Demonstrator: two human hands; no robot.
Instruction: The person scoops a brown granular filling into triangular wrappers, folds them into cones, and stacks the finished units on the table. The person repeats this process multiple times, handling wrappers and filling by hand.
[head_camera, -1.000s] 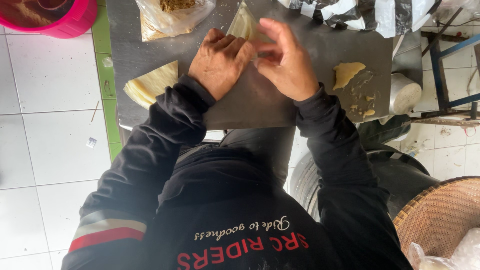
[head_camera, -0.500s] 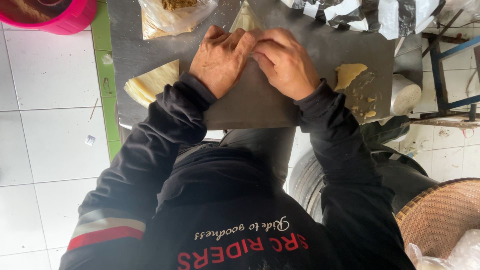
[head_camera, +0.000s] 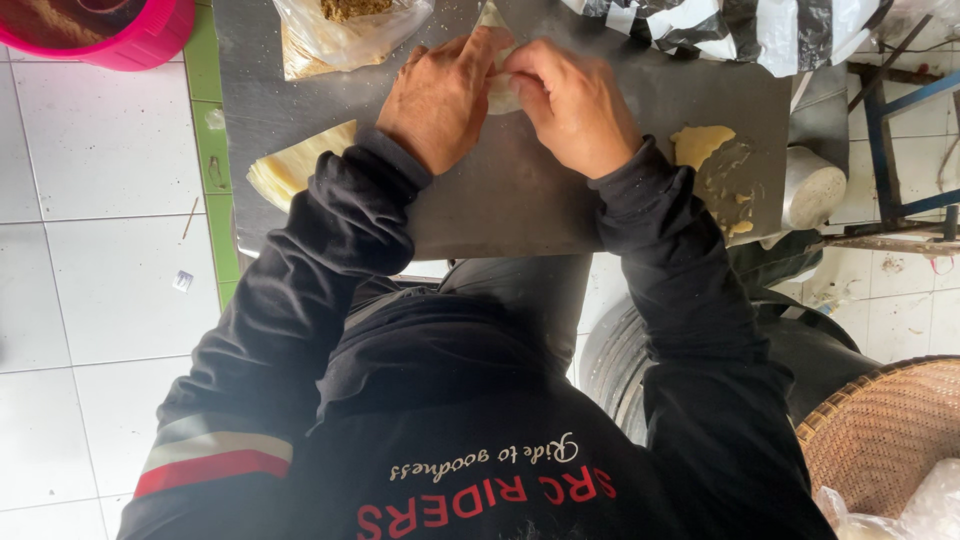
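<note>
Wrapper (head_camera: 497, 92), pale and thin, pinched between both hands at the far middle of the grey board (head_camera: 500, 200). Left hand (head_camera: 440, 95) bent over it from the left, fingers curled down on the sheet; right hand (head_camera: 572, 105) pressing from the right, fingertips meeting those of the left. Both hands closed on the wrapper, most of it hidden under the fingers, so only a small cream strip showing between them and a pointed tip above. Folded or rolled, cannot tell exactly which.

Board surface smooth, dull, dark grey, flat like metal or stone. On its left edge a stack of wrappers (head_camera: 295, 170), pale yellow, thin layers fanned at the corner, just beside the left sleeve. At the top left a clear plastic bag (head_camera: 345, 40), crinkled, with brownish filling inside. On the right part of the board a smear of yellow paste (head_camera: 700, 145), soft and uneven, with small crumbs below it. Beyond the board edge a round white container (head_camera: 810, 185). At the top right a black-and-white striped plastic bag (head_camera: 740, 25), shiny and creased.

Pink plastic tub (head_camera: 120, 35) at the top left on the white tiled floor (head_camera: 100, 300). Woven basket (head_camera: 880, 440), brown and round, at the lower right. Black sleeves covering both arms, hiding the near edge of the board.
</note>
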